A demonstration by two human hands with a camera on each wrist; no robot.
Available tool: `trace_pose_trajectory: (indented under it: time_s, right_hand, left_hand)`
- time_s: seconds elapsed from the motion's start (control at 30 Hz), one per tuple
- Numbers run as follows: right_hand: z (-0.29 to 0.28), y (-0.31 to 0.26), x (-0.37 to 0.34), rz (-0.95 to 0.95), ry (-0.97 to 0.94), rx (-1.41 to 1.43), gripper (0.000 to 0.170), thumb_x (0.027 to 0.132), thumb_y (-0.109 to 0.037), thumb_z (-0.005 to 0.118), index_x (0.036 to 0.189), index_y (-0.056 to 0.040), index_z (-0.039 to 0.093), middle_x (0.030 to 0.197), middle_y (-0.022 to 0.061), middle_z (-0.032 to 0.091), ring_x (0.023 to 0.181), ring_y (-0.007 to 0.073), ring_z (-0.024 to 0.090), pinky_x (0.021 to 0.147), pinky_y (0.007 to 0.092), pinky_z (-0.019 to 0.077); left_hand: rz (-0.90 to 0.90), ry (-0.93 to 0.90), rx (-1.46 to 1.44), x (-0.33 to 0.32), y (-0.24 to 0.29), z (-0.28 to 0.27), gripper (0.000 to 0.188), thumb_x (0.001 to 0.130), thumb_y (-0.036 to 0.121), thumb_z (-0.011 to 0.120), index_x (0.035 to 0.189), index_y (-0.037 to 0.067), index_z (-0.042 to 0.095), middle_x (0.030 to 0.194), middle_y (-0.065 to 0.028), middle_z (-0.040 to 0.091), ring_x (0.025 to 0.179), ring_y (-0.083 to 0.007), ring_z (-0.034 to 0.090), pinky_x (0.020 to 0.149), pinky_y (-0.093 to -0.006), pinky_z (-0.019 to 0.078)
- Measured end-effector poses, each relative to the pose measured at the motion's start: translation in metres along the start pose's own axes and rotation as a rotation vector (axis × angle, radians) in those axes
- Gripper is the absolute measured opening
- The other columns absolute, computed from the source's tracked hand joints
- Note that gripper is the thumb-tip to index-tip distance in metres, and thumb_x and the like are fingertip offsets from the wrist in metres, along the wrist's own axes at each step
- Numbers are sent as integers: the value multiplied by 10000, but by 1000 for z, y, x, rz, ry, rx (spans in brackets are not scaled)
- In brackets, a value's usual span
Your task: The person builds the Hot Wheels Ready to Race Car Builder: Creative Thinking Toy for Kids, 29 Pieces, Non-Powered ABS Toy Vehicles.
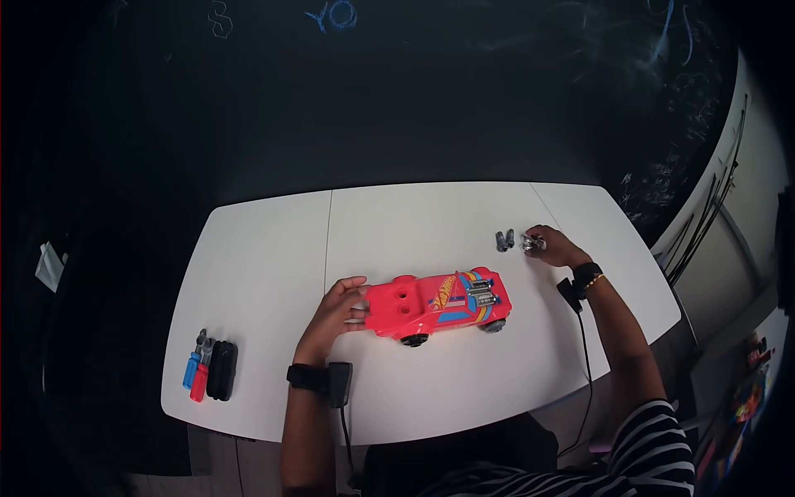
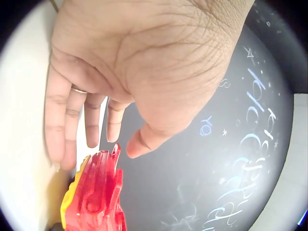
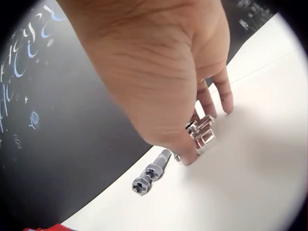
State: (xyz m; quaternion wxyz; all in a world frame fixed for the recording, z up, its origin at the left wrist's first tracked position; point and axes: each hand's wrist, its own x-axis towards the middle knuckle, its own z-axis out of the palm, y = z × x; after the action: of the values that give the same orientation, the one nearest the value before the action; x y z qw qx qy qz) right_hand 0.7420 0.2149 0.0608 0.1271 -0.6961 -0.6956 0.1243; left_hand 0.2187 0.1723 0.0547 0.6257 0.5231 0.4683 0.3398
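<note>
A red toy car (image 1: 387,308) with Hot Wheels lettering and a chrome engine (image 1: 481,294) on its hood lies across the middle of the table. At its left end is my left hand (image 1: 327,323), fingers fairly straight and thumb apart; the left wrist view shows the car's red end (image 2: 96,192) just beyond the fingertips. Over at the right, my right hand (image 1: 560,248) pinches a small chrome toy part (image 3: 206,138) between thumb and fingers, low over the white tabletop. Beside it lie grey toy bolts (image 3: 153,172) with star-shaped recesses in their heads.
On the table's left side lie a blue-handled tool (image 1: 191,370), a red-handled tool (image 1: 199,384) and a black case (image 1: 222,371). Behind the white table (image 1: 265,248) rises a dark chalkboard (image 1: 464,108). Cables hang from both wrist cameras.
</note>
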Motion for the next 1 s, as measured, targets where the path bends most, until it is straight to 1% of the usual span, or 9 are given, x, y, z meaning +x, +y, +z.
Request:
trace_pose_trajectory:
  time_s: [0.07,0.13,0.27,0.37,0.47,0.63,0.7,0.8,1.0]
  right_hand:
    - [-10,-4,-8,9,-1,-12,528,847,-230,843,1302,-58,637,1246,144,688,1154,284,678,998,373,535]
    - [-20,-20,-18,9,-6,-28,515,849,-216,853,1293,-64,641,1243,135,687,1131,270,689,975,368,549]
    - [-23,-130,-50,-360,195,390,485,865,-175,868,1287,-86,645,1265,92,664,1102,222,707,944,375,588]
    - [-18,-212,-70,-452,-28,550,501,886,-177,847,1330,-102,628,1287,78,644,1200,231,661,1035,399,558]
    - [6,-258,-74,-616,-114,568,448,880,-190,844,1273,-72,666,1181,84,636,1134,197,663,962,361,571]
    - [25,-284,-66,-578,-217,349,429,882,-199,835,1263,-70,686,1160,89,654,1109,221,667,982,345,553]
    - [29,-283,-63,-621,-152,157,408,864,-211,831,1224,-66,706,1136,100,680,1084,263,664,971,366,542]
    - [35,-285,-64,-630,-120,84,401,850,-217,829,1203,-66,711,1134,101,695,1096,294,651,992,392,528]
    - [34,-285,-58,-609,-226,124,403,836,-229,834,1187,-76,710,1133,85,696,1169,288,611,991,386,514]
  left_hand:
    - [-18,-11,-39,1,-1,0,497,1025,409,580,1427,121,532,1289,-28,631,953,-123,652,936,-345,555]
    - [-10,-13,-39,-1,0,1,498,1026,406,580,1429,118,533,1285,-25,631,945,-122,651,942,-344,549]
    - [-13,-10,3,-6,8,4,504,1025,401,580,1439,119,529,1275,-23,632,965,-125,657,955,-346,542]
    - [6,-58,-12,0,-1,-1,517,1009,378,618,1451,129,521,1286,-20,633,1021,-128,661,959,-350,539]
    - [31,-52,33,-2,0,1,553,987,360,667,1463,129,509,1305,-18,633,1063,-129,663,965,-355,535]
    - [39,-62,0,-4,3,1,559,976,337,700,1458,124,512,1315,-14,634,1055,-117,664,964,-346,534]
    - [36,-66,1,-2,1,-1,554,975,337,704,1452,125,518,1317,-14,633,1051,-114,664,963,-343,534]
    - [18,-61,-10,5,-6,-4,551,945,309,747,1428,138,546,1338,-36,617,1026,-149,688,948,-367,553]
    - [-4,-60,3,3,-3,-2,506,956,344,735,1377,122,563,1258,-4,659,1029,-112,669,937,-335,533]
